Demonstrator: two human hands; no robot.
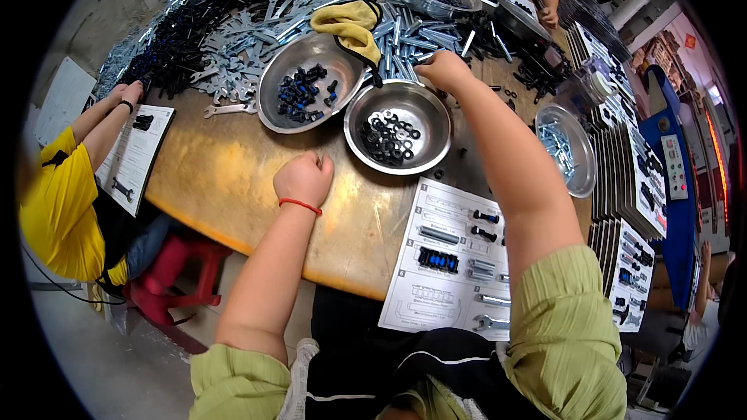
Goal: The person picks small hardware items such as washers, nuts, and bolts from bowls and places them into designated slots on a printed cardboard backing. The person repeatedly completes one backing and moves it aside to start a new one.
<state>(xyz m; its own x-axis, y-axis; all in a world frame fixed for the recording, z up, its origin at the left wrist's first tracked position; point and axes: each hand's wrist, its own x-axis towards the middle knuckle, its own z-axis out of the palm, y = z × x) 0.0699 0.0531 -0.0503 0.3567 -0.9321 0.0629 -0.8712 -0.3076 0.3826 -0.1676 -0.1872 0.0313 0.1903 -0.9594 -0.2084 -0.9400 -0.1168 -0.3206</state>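
Note:
My left hand (302, 180) rests as a closed fist on the table; whatever is inside it, if anything, is hidden. Stretched out past a steel bowl of black nuts and washers (389, 138), my right hand (445, 71) has its fingers pinched together at the edge of a pile of silver metal pins (408, 35). What those fingers hold is too small to make out. Left of that bowl stands a steel bowl (268, 101) with black, blue-banded bolts (305, 93). A yellow glove (348, 25) hangs over its rim. A printed parts sheet (405, 295) with bolts, pins and a wrench lies before me.
Heaps of open-end wrenches (237, 54) and black bolts (183, 39) cover the table's far left. A clear bowl of silver screws (574, 120) and stacked parts sheets (622, 179) stand at right. A yellow-sleeved co-worker (66, 214) sits left; another works across the table.

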